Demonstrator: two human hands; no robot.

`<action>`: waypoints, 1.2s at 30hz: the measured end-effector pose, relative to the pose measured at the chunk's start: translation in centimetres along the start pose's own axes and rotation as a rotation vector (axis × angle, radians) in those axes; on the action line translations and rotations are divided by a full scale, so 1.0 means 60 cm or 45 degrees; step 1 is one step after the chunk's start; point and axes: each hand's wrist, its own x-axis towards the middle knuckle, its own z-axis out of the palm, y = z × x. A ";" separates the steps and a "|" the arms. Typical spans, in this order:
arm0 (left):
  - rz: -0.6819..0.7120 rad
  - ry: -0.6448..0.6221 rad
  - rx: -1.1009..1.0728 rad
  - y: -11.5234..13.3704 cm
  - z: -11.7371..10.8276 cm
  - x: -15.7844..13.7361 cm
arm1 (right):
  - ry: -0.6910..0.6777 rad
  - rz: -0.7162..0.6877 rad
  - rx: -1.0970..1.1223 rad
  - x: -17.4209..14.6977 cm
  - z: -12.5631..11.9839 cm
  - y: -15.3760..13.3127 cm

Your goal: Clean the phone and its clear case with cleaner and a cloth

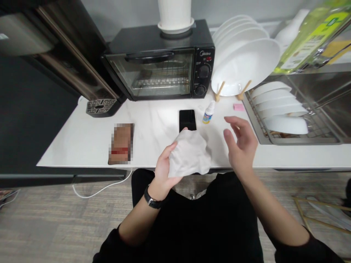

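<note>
A crumpled white cloth (189, 153) lies across my left hand (163, 164), whose thumb presses on its edge near the counter's front. Most of the left fingers are hidden beneath the cloth. Just beyond it a black smartphone (187, 119) rests flat on the counter, its lower end covered by the cloth. A small white spray bottle (209, 112) with a blue and yellow label stands to the right of the phone. My right hand (241, 142) hovers above the counter, right of the cloth, with thumb and fingers apart and nothing between them.
A black toaster oven (159, 69) stands at the back, with a white pot (175, 14) on top. White plates (244, 62) lean in a wooden rack beside it. At right is a sink (323, 137) with bowls (285, 124). A pink block (238, 107) and a pixelated rectangular item (121, 143) lie on the counter.
</note>
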 end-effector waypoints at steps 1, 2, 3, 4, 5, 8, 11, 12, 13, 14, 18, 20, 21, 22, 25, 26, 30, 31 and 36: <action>-0.033 0.060 -0.022 0.001 -0.005 0.005 | -0.011 0.059 -0.003 0.021 0.008 0.022; -0.073 0.107 -0.040 0.001 -0.009 0.010 | -0.045 0.099 -0.034 0.042 0.017 0.043; -0.116 0.133 -0.050 0.001 -0.014 0.013 | -0.084 0.111 -0.061 0.061 0.027 0.061; -0.146 0.137 -0.054 0.000 -0.018 0.016 | -0.134 0.107 -0.075 0.078 0.038 0.077; -0.163 0.126 -0.053 -0.001 -0.021 0.016 | -0.170 0.101 -0.090 0.092 0.048 0.089; -0.185 0.077 -0.061 -0.002 -0.024 0.014 | -0.275 0.087 -0.175 0.115 0.072 0.103; -0.175 0.084 -0.098 0.003 -0.021 0.012 | -0.333 0.079 -0.148 0.114 0.071 0.090; -0.169 0.102 -0.116 0.004 -0.020 0.014 | -0.352 0.085 -0.079 0.109 0.066 0.082; -0.163 0.125 -0.134 0.005 -0.020 0.017 | -0.384 0.108 0.024 0.101 0.059 0.074; -0.156 0.143 -0.149 0.005 -0.021 0.020 | -0.434 0.151 0.150 0.092 0.051 0.064; -0.131 0.102 -0.114 -0.002 -0.035 0.037 | -0.688 0.447 0.698 0.038 0.027 0.029; -0.115 0.089 -0.082 -0.007 -0.039 0.041 | -0.734 0.579 0.864 0.010 0.023 0.013; -0.101 0.095 -0.082 -0.009 -0.040 0.042 | -0.731 0.638 0.920 -0.003 0.023 0.006; -0.086 0.099 -0.089 -0.010 -0.039 0.043 | -0.721 0.691 0.965 -0.014 0.023 -0.001; -0.076 0.080 -0.105 -0.012 -0.033 0.045 | -0.686 0.753 1.008 -0.033 0.023 -0.017; -0.079 0.078 -0.107 -0.012 -0.030 0.046 | -0.679 0.718 0.968 -0.035 0.021 -0.021; -0.071 0.109 -0.130 -0.013 -0.025 0.053 | -0.668 0.287 0.402 -0.019 0.001 -0.023; -0.073 0.105 -0.135 -0.014 -0.024 0.054 | -0.690 0.133 0.203 -0.013 -0.005 -0.022; -0.102 0.102 -0.194 -0.014 -0.019 0.054 | -0.913 -0.405 -0.484 0.007 -0.017 -0.015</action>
